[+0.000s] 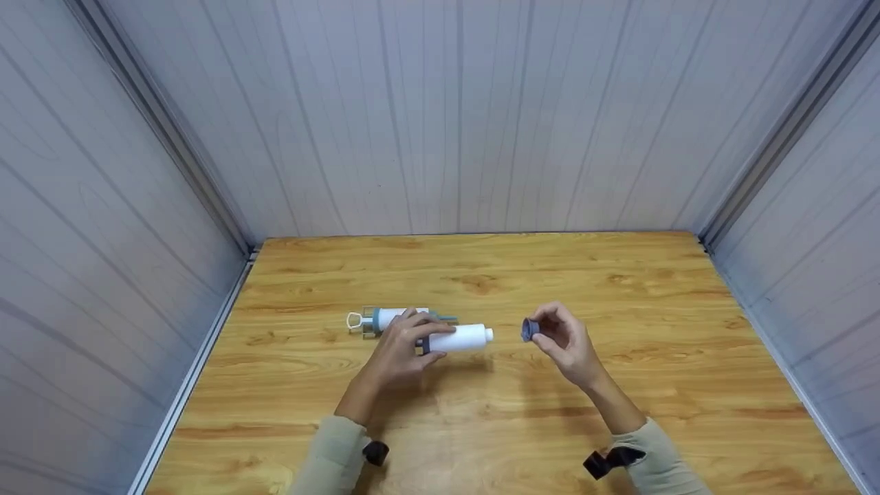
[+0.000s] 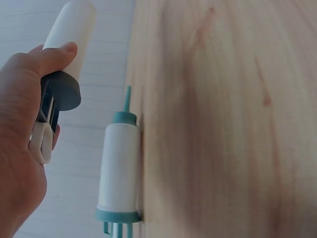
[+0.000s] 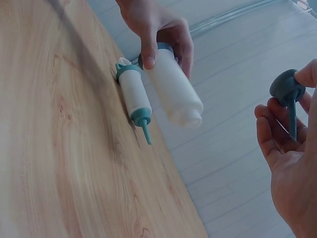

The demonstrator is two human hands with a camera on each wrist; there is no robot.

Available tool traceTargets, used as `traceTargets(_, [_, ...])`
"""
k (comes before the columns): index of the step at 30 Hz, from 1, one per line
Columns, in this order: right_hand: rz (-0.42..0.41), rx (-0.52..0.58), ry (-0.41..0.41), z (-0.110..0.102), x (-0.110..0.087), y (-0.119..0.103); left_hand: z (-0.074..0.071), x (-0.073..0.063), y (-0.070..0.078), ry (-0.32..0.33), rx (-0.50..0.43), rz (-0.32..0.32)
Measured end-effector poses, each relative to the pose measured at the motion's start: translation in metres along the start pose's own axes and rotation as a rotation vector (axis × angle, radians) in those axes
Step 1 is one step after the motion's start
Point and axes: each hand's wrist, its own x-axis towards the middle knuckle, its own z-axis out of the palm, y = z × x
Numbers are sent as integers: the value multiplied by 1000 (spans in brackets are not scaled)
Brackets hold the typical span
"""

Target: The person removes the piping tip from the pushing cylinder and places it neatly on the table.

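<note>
Holding a smooth white plastic cylindrical tube (image 1: 464,337) clear of the desk, the left hand (image 1: 405,344) has its grip curled round the end that bears a dark blue-grey plastic collar (image 2: 64,91). Behind that collar, a white plastic loop handle (image 2: 42,144) sits close against the palm. The tube lies roughly level in the head view, and its narrow white spout (image 1: 489,335) is uncovered and points towards the right hand (image 1: 565,344).

The right hand's grip pinches a dark blue-grey round plastic cap (image 1: 529,330) between thumb and fingers. In the head view the cap's hollow side faces the spout, with a gap between the two; the right wrist view shows its slim dark nozzle (image 3: 292,119) running down in front of the curled fingers.

Just beyond the left hand, and partly covered by it in the head view, a white plastic cylinder with teal ends (image 2: 119,168) lies on its side on the desk. Its thin teal nozzle (image 2: 128,99) points to the right and its white loop handle (image 1: 354,321) to the left.

Both forearms wear beige sleeves (image 1: 330,447), each with a small black device (image 1: 375,453) at the wrist. The yellow-brown wood-grain desk (image 1: 481,426) is bordered by pale grey panelled walls (image 1: 460,117).
</note>
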Motion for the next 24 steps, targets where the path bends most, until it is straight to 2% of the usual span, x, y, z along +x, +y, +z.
traceTargets(13, [-14,8,-9,-1,-1,1,9,-15,-11,-86,131,-55])
traceTargets(24, [-11,6,-5,-2,-2,2,14,-27,-22,-138,148,-149])
